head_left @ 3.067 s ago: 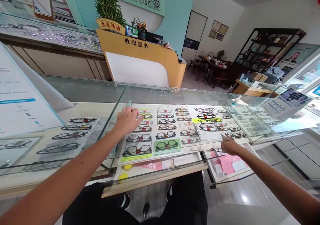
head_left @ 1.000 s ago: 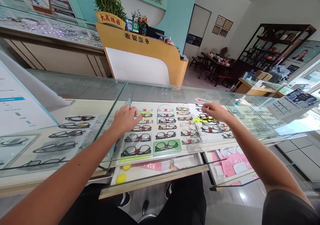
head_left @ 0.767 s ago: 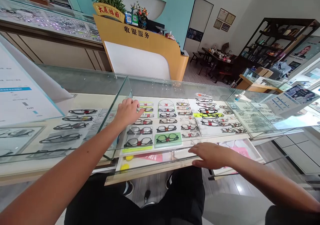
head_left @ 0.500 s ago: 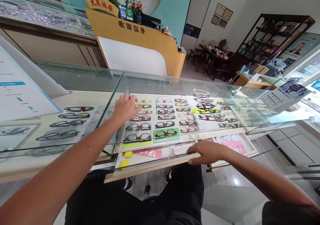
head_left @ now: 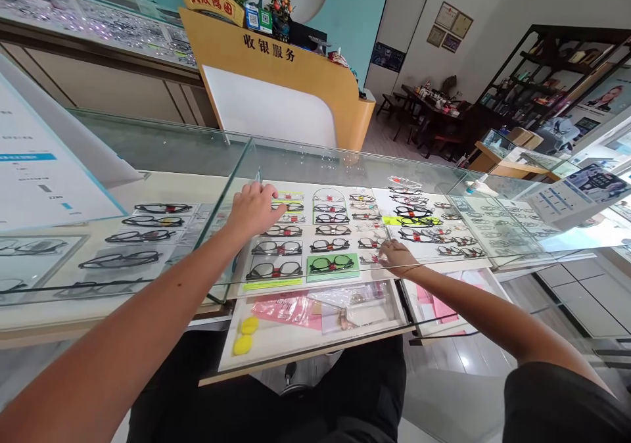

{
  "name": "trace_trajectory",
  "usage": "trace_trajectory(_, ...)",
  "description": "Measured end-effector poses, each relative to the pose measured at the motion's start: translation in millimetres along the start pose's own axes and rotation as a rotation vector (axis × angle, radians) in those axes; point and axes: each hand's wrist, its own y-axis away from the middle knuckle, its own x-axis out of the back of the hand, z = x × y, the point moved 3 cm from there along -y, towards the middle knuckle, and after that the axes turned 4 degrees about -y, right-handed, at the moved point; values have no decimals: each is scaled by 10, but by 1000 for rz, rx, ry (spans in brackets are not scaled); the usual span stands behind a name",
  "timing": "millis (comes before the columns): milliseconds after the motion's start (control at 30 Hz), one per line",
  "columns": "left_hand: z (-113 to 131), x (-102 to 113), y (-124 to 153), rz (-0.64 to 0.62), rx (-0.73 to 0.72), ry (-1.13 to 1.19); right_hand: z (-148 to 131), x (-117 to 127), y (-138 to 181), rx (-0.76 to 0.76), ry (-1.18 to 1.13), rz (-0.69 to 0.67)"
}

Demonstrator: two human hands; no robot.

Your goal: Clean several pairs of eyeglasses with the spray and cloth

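I am at a glass display case (head_left: pixel 340 163) with rows of eyeglass frames on cards. My left hand (head_left: pixel 252 208) reaches to the back-left rows, fingers loosely bent and resting by a pair on a yellow card (head_left: pixel 290 206); nothing shows in its grasp. My right hand (head_left: pixel 397 254) lies at the front row, fingers stretched left and touching a small pair of glasses (head_left: pixel 371 259). Dark glasses on a green card (head_left: pixel 332 265) sit just left of it. Below, a drawer (head_left: pixel 305 357) is pulled out toward me.
The drawer holds a pink packet (head_left: pixel 288 310), clear bags and two yellow pieces (head_left: pixel 244 336). A second drawer (head_left: pixel 444 305) with pink papers is out at the right. Standing signs sit on the glass at left (head_left: pixel 34 173) and right (head_left: pixel 566 196). An orange cashier desk (head_left: pixel 276 81) stands behind.
My right hand left the drawer's front edge and rose to the front row of glasses. The drawer now stands further out. My left hand stayed in place.
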Motion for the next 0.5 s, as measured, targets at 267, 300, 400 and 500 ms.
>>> trace_trajectory(267,0,13,-2,-7,5,7,343,-139,-498,67,55,-13)
trace_trajectory(300,-1,13,0,-7,9,12,361,-155,-535,66,57,-15)
trace_trajectory(400,-2,12,1,-8,20,22,387,-188,-615,72,54,-15)
trace_trajectory(500,-5,7,-2,-8,20,21,371,-179,-648,106,26,24)
